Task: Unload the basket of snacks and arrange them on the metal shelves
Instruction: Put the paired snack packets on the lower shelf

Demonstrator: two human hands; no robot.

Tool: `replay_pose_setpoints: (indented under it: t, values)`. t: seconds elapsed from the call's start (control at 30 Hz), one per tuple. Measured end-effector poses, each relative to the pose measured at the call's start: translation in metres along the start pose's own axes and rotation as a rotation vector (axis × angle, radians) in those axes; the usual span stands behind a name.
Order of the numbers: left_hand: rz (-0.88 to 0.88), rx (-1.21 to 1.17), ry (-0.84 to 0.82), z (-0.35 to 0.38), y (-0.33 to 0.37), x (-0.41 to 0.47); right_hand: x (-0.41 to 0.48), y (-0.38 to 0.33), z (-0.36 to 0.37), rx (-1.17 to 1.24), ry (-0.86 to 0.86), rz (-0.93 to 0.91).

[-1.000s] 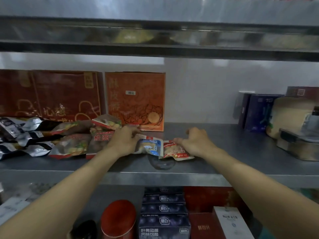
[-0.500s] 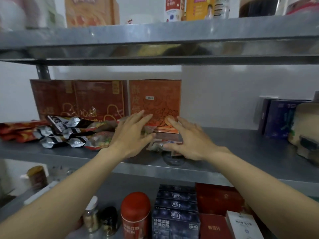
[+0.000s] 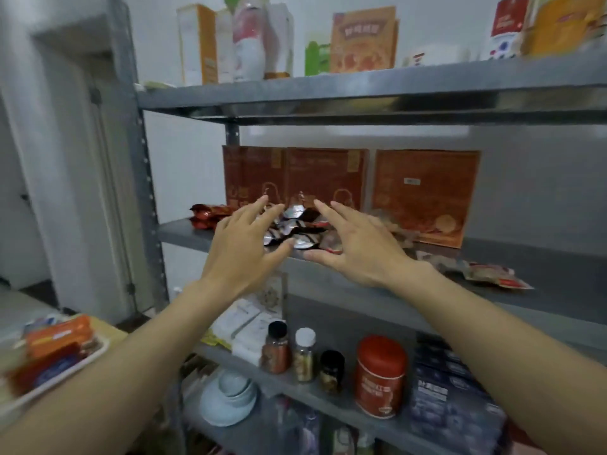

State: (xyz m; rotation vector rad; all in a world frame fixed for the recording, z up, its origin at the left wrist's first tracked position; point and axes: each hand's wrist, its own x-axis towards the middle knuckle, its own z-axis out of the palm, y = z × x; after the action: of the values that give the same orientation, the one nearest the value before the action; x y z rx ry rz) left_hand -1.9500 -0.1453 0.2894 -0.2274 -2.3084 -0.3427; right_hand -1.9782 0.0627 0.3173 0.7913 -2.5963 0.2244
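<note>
Head view: both my hands are raised in front of the middle shelf, fingers straight and spread, holding nothing. My left hand and right hand sit either side of a heap of silver packets near the shelf's left end, thumbs pointing toward each other just below the heap. I cannot tell whether any fingertip touches the packets.

Red packets lie at the shelf's left edge, just beside my left hand. Dark red boxes stand upright along the back edge, with an orange box beside them to the right. More snack packets lie flat near the front edge, to the right of my right wrist.

The basket is at the lower left, under my left forearm, well apart from the shelf, with orange packs in it; it is blurred.

On the shelf below stand small jars, a red tin and blue boxes.
</note>
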Motion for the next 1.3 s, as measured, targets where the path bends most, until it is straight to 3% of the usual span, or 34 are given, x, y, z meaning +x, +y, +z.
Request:
replay_pose_setpoints:
  t: [0.27,0.53,0.87,1.3]
  values:
    - [-0.250,0.148,0.026,-0.115,-0.171,-0.109,0.059,-0.200,0.085,0.179,-0.093,-0.257]
    - [-0.524,0.303,0.068,-0.177,-0.317,-0.175,0.145,-0.342,0.172,0.284,-0.177,-0.455]
    - [-0.699,0.350,0.058,-0.148,-0.495,-0.163,0.297,-0.425,0.304,0.429,-0.301,-0.525]
    - [-0.878,0.197,-0.063,-0.050,-0.721,-0.163,0.450,-0.508,0.470,0.491,-0.481,-0.426]
